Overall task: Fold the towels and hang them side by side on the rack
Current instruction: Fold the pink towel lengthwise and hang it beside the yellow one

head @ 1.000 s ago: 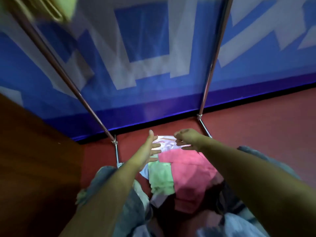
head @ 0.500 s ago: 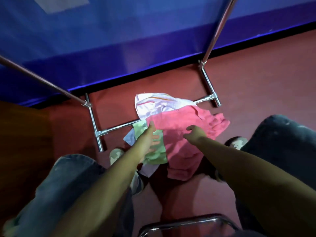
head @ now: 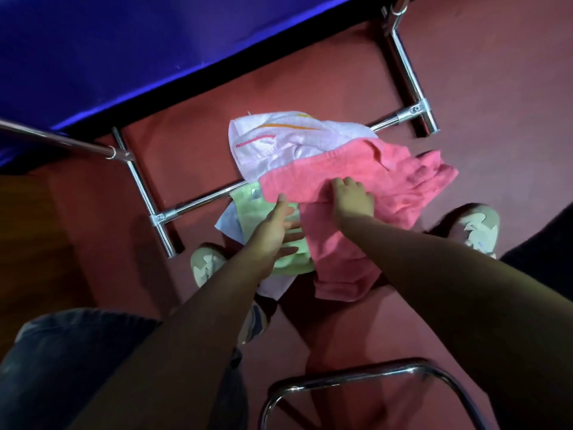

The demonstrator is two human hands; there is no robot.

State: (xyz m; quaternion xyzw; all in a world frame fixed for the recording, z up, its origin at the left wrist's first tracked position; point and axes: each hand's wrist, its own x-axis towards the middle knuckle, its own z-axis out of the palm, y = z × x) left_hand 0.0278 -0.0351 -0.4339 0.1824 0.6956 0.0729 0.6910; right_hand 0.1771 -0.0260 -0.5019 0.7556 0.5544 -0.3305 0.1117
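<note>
Red flooring (head: pixel 341 72) meets a deep blue wall panel (head: pixel 124 41) along a dark skirting line, and on that floor lies a loose pile of towels. Reaching down into it, the right hand (head: pixel 352 201) rests on the crumpled pink terry towel (head: pixel 387 181), its fingers curled into the cloth at a fold; whether they truly pinch it cannot be told. Just beside it, the left hand (head: pixel 274 234) is spread, fingers straight, lying over the pale green towel (head: pixel 248 200). Under the pink one's far edge sits a white towel with orange and pink stripes (head: pixel 279 138), and a pale lilac cloth (head: pixel 229 225) peeks out beneath the green. The heap drapes over the low crossbar of the chrome tube rack (head: pixel 198 201). Two light sneakers (head: pixel 204 265) flank the pile. A curved chrome chair frame (head: pixel 356 377) shows nearest the camera.
</note>
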